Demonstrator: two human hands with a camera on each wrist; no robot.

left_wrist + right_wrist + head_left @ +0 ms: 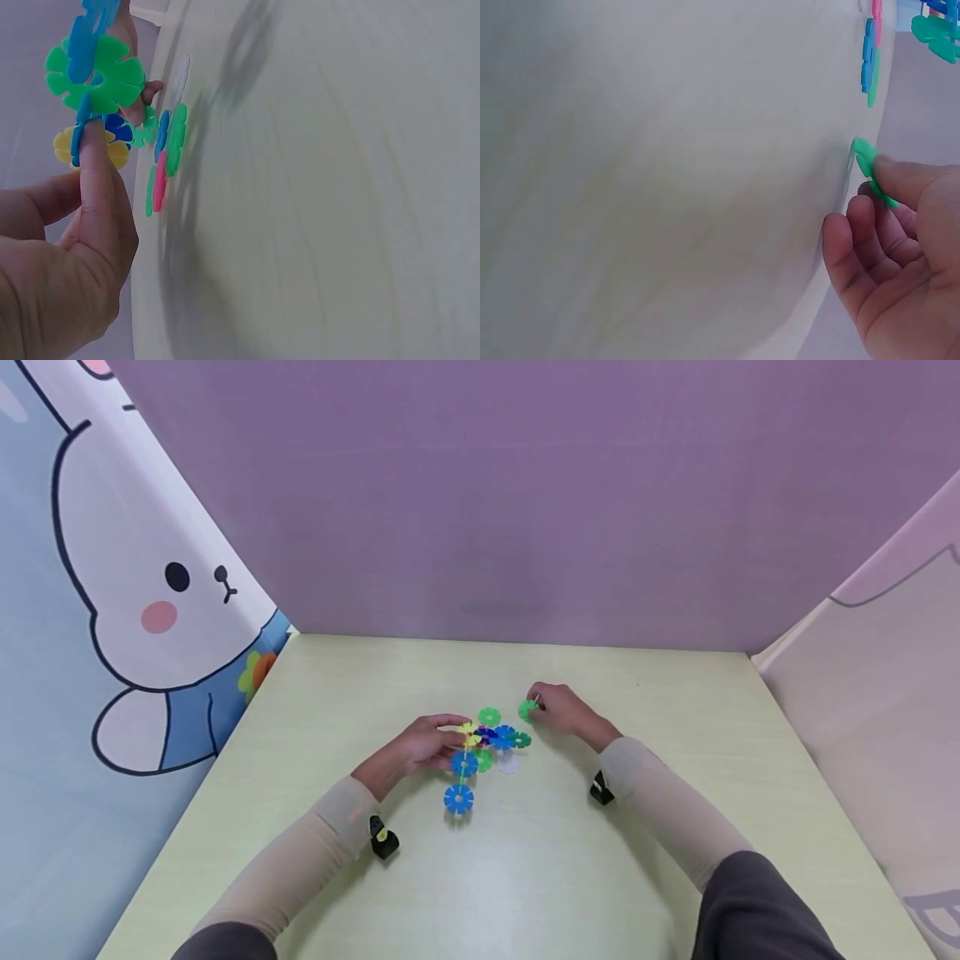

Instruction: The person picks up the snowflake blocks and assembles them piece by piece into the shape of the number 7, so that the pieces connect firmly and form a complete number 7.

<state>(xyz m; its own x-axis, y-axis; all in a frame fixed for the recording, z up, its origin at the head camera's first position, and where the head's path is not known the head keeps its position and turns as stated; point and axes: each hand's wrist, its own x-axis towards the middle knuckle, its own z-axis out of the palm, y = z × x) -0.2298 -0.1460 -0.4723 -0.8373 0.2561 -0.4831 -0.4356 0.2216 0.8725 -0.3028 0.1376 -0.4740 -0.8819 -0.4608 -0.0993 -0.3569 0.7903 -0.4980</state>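
Observation:
My left hand (427,745) grips a chain of interlocking plastic flower discs at a yellow disc (469,734). Blue discs, among them one at the near end (459,799), hang toward me from it. In the left wrist view the left hand (75,262) has a finger against a blue piece, with a bright green disc (124,73) slotted above it. To the right, my right hand (561,707) pinches a single green disc (527,710) between thumb and fingers. The right wrist view shows that green disc (865,159) edge-on, close over the table.
Loose discs lie flat between the hands: a green one (489,716), a white one (509,764) and, in the left wrist view, a pink one (160,184). The pale table (525,877) meets a purple partition (510,527) behind. A bunny-print panel (150,610) stands left.

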